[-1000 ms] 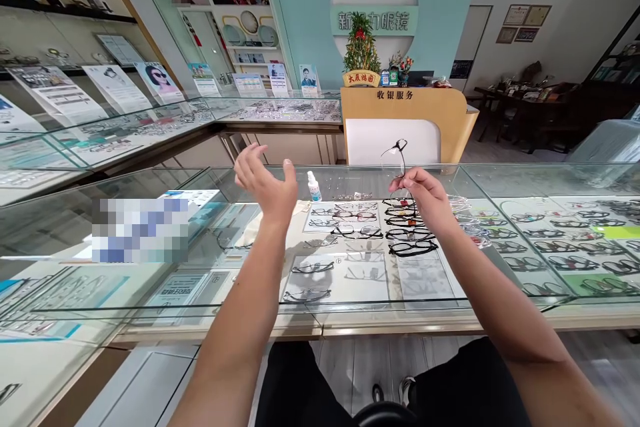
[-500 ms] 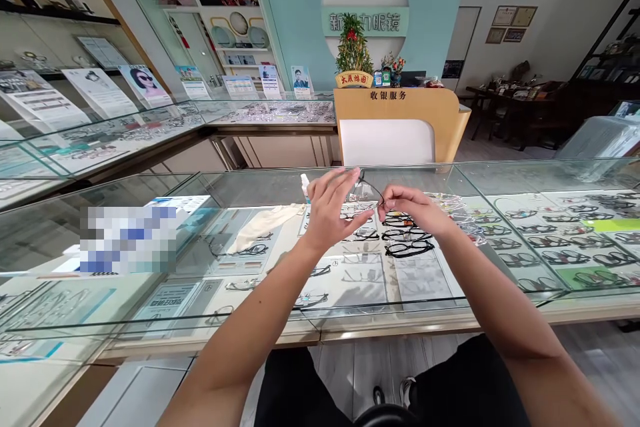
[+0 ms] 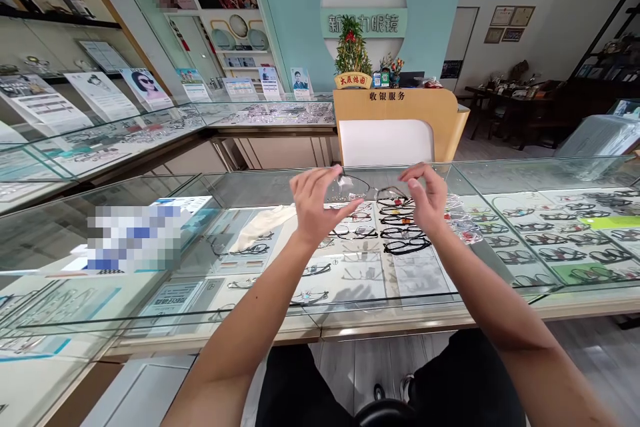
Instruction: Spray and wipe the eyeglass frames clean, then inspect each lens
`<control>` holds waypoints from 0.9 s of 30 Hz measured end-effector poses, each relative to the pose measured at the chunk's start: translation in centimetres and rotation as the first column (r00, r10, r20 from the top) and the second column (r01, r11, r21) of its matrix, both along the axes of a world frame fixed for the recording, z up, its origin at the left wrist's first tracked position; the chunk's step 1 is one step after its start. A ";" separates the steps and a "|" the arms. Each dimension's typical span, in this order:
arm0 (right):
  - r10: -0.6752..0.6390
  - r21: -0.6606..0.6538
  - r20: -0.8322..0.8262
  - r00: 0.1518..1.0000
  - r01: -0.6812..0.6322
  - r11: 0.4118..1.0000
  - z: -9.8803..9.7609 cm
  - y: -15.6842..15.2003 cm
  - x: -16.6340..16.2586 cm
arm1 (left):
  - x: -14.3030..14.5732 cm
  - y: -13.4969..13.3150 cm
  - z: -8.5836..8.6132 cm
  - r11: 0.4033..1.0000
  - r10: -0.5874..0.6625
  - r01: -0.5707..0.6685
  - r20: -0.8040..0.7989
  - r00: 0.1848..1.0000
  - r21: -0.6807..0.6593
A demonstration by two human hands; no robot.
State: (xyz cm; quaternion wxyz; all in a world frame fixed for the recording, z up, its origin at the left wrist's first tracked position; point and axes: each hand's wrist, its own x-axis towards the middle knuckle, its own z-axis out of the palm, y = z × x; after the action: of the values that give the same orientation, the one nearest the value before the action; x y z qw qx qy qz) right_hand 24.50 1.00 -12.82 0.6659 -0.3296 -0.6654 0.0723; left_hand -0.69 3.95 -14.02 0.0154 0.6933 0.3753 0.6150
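Note:
A pair of thin dark-rimmed eyeglasses (image 3: pixel 369 186) is held above the glass counter, its lenses spread between my two hands. My left hand (image 3: pixel 314 205) grips the left lens side, fingertips at the top of the rim and thumb below. At the other end, my right hand (image 3: pixel 428 199) is closed with thumb and forefinger near the right lens; its exact contact is partly hidden. Below the right hand lies a column of black eyeglasses (image 3: pixel 406 247). A cream cloth (image 3: pixel 263 227) rests on the counter to the left of my left hand.
The glass display counter (image 3: pixel 350 330) runs across in front of me, with many frames inside, several on the right (image 3: pixel 560 253). A blurred printed sheet (image 3: pixel 133 240) lies at left. Beyond stand a wooden cashier desk (image 3: pixel 450 120) and another glass showcase (image 3: pixel 280 113).
My hands have moved apart, left hand leftward and right hand to the right and up. The eyeglasses have turned so both lenses now show between them.

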 end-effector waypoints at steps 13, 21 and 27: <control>-0.392 0.378 0.172 0.904 0.306 0.874 12.1 -4.4 -2.9 | 1.1 -4.1 13.3 0.896 0.029 -0.142 0.263 0.964 0.420; -0.416 0.392 0.116 0.902 0.343 0.854 12.3 -4.4 -3.3 | 0.8 -4.9 13.5 0.947 0.006 -0.088 0.257 0.966 0.310; -0.373 0.344 0.128 0.919 0.312 0.886 12.1 -3.3 -2.3 | 0.3 -4.3 13.4 0.972 -0.229 0.203 0.271 0.935 0.120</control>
State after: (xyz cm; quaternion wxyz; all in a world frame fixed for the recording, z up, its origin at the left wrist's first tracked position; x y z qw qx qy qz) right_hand 22.20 -2.29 -0.71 0.6454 -0.3366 -0.6599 -0.1863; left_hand -0.43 -0.35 -0.66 0.1052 0.6354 0.2628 0.7184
